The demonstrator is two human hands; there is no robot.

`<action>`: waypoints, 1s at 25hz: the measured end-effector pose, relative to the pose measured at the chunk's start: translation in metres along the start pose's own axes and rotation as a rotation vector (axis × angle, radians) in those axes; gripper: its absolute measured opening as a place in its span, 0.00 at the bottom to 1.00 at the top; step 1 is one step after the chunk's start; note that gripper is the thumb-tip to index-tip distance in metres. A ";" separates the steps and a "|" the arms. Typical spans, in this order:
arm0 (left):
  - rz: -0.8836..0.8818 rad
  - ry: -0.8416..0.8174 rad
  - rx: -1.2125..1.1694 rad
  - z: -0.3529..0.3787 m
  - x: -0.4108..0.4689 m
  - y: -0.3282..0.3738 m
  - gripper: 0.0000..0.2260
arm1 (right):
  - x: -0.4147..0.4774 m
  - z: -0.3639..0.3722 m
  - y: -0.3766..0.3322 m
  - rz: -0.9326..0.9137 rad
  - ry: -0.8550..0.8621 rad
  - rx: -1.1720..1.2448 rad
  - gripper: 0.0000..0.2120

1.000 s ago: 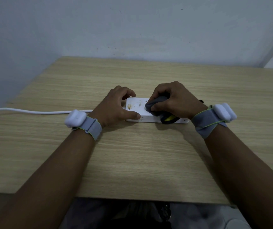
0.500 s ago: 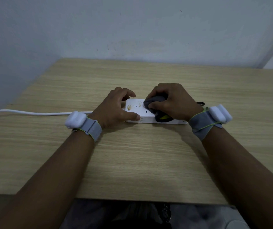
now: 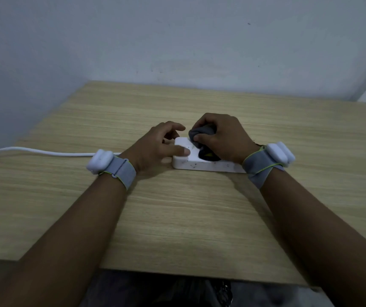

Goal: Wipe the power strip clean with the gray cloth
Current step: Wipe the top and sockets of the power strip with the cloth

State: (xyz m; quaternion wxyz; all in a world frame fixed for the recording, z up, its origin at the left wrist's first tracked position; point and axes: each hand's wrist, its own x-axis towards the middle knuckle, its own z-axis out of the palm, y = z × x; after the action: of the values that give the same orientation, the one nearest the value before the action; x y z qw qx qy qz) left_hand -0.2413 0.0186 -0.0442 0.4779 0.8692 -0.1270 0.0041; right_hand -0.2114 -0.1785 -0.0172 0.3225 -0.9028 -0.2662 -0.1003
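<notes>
A white power strip lies across the middle of the wooden table, dark specks on its front side. My left hand grips its left end, thumb on the top face and fingers curled over the far edge. My right hand holds a bunched gray cloth and presses it on the strip's top near the left end. A dark and yellow part of the cloth shows under my right palm. Most of the strip's top is hidden by my hands.
The strip's white cord runs left across the table and off its left edge. A plain wall stands behind the table's far edge. Both wrists wear gray bands with white devices. The table's near edge is just below my forearms.
My right hand has slid the gray cloth leftward along the strip's top, toward my left hand. My left hand keeps its hold on the left end.
</notes>
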 end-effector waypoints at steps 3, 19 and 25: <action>-0.047 0.049 -0.245 -0.006 0.004 -0.002 0.22 | 0.003 0.006 -0.008 -0.069 -0.099 0.037 0.07; -0.071 0.320 -0.455 0.000 0.003 -0.004 0.13 | 0.008 0.021 -0.018 -0.097 -0.062 0.018 0.07; -0.082 0.341 -0.425 0.002 0.005 -0.003 0.12 | 0.012 0.020 -0.016 -0.051 -0.028 -0.024 0.07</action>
State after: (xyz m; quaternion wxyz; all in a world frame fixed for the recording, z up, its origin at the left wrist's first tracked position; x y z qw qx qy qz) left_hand -0.2363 0.0175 -0.0466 0.6638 0.7406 -0.0072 0.1043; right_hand -0.2099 -0.1509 -0.0200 0.3051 -0.9009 -0.2925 -0.0988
